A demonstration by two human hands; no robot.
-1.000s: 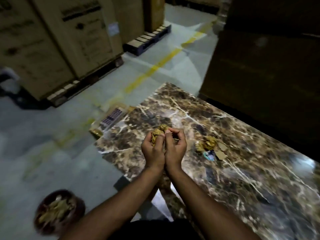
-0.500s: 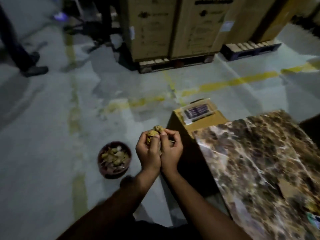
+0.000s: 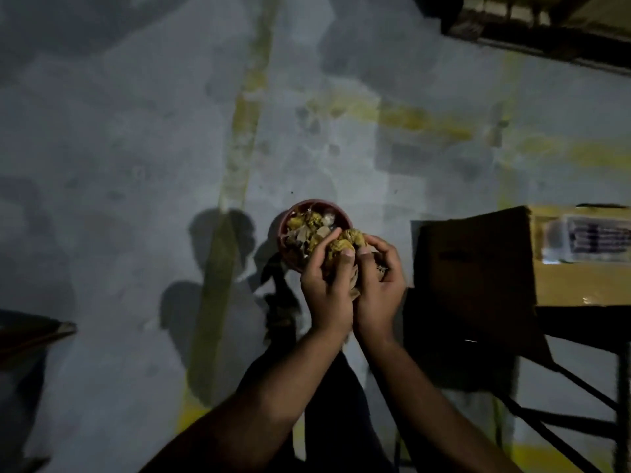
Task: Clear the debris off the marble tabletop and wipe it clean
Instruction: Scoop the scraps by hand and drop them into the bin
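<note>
Head view: grey concrete floor [image 3: 119, 138], yellow lines [image 3: 239, 131], cardboard box [image 3: 580, 268].

The floor [image 3: 102, 148] is blotchy grey, crossed by worn yellow lines [image 3: 239, 138]. The bucket [image 3: 285, 223] at frame centre is dull red, filled with golden-yellow and tan scraps [image 3: 307, 230]. The box [image 3: 580, 268] at right is tan cardboard with a white label [image 3: 594, 238].

Grey concrete floor [image 3: 102, 131], worn, marked with faded yellow painted lines [image 3: 239, 131]. Round reddish bowl [image 3: 285, 227] stands on the floor, filled with crumpled yellowish scraps [image 3: 307, 227]. Right of the bowl: open cardboard box [image 3: 580, 274] with a printed label. Far beyond the bowl, upper right: wooden pallet [image 3: 512, 22] on the floor.
</note>
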